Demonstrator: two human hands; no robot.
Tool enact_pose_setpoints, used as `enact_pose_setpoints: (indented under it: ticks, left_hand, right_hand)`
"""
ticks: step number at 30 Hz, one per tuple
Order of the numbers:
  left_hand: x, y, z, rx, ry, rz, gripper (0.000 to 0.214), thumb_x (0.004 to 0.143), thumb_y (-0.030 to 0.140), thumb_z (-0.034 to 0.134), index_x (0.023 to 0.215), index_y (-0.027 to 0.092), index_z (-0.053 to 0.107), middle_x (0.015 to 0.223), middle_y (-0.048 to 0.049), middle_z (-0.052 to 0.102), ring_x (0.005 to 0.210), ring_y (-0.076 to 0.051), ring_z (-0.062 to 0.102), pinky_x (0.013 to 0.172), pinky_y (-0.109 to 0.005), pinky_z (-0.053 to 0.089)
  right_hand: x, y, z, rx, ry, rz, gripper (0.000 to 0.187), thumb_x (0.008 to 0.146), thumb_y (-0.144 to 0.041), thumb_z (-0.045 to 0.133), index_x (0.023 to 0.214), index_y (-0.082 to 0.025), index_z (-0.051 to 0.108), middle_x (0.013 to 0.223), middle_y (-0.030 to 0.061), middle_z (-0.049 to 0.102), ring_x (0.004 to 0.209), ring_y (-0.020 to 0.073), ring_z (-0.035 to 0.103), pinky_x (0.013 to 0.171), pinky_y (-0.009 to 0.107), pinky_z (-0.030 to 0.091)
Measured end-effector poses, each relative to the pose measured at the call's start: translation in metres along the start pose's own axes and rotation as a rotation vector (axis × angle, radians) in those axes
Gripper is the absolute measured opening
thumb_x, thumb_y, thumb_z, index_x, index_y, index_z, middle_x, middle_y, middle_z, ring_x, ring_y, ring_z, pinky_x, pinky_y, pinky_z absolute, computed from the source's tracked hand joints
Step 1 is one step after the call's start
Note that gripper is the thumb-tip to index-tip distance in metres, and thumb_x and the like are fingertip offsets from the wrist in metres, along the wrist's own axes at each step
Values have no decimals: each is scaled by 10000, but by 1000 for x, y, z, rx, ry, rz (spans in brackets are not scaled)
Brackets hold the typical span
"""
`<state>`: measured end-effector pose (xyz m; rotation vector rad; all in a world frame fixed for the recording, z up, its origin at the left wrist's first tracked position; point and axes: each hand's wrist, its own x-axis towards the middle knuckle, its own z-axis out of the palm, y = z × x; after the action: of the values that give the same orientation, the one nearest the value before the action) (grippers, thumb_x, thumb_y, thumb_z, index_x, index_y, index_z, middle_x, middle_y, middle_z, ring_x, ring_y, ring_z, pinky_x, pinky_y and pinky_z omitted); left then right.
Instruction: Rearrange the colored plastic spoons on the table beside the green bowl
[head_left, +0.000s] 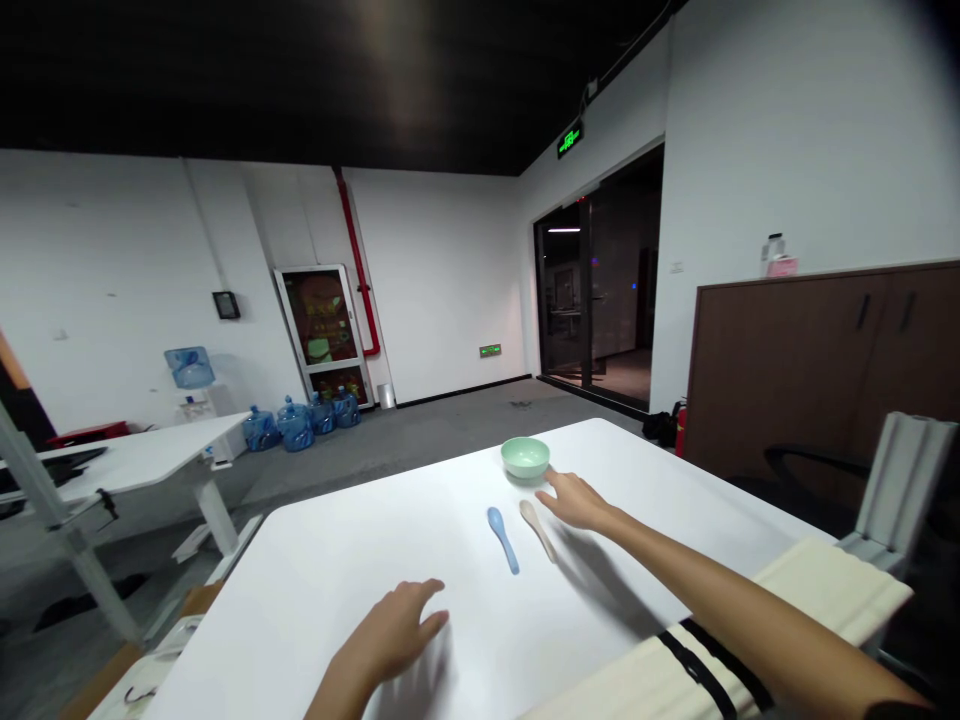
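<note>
A pale green ceramic bowl (pixel 525 456) stands upright near the far edge of the white table (pixel 337 590). In front of it lie a blue plastic spoon (pixel 502 538) and a beige spoon (pixel 538 529), side by side and apart. My right hand (pixel 576 502) hovers just past the beige spoon, its fingertips close to the bowl's near right side, holding nothing. My left hand (pixel 394 635) is at the near edge of the view, low over the table, slightly blurred and empty, with its fingers apart.
A striped cream cloth (pixel 712 640) lies under my right forearm at the table's near right. A grey chair back (pixel 900 490) and a brown cabinet (pixel 787 370) stand to the right. A white desk (pixel 142 460) stands left, with blue water jugs (pixel 295 425) on the floor beyond it.
</note>
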<state>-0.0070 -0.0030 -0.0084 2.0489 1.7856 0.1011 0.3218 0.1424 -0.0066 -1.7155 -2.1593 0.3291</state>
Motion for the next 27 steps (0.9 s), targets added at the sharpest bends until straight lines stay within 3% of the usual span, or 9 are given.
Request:
enact_pose_setpoints:
  ticks: [4, 9, 14, 27]
  left_hand:
    - [0, 0, 1, 2, 0, -2, 564, 862, 576, 420, 1351, 305, 497, 1345, -71, 560, 1220, -272, 519, 1025, -410, 385]
    - [1, 0, 1, 8, 5, -4, 566, 861, 580, 418, 1351, 308, 497, 1342, -65, 564, 1216, -274, 522, 1021, -406, 388]
    - [1, 1, 1, 11, 6, -5, 570, 860, 581, 418, 1350, 302, 500, 1342, -64, 566, 1214, -277, 525, 1021, -404, 389]
    - [-1, 1, 0, 29, -3, -22, 561, 866, 557, 415, 1360, 301, 488, 1355, -61, 554, 1229, -267, 513, 1035, -404, 381]
  right_hand:
    - [13, -7, 1, -74, -45, 70, 394, 851, -453, 523, 1081, -166, 665, 1118, 130, 678, 1038, 282, 614, 782, 296, 413]
    - [15, -10, 26, -168, -93, 122, 424, 847, -482, 509, 942, -113, 694, 1040, 181, 691, 949, 302, 643, 716, 326, 429]
    - [5, -7, 49, -201, -159, 132, 427, 795, -493, 586, 994, -128, 687, 1061, 177, 687, 985, 285, 647, 749, 322, 449]
    - [8, 2, 66, -248, -231, 147, 403, 762, -416, 608, 1035, -129, 682, 1089, 169, 681, 989, 302, 656, 740, 342, 489]
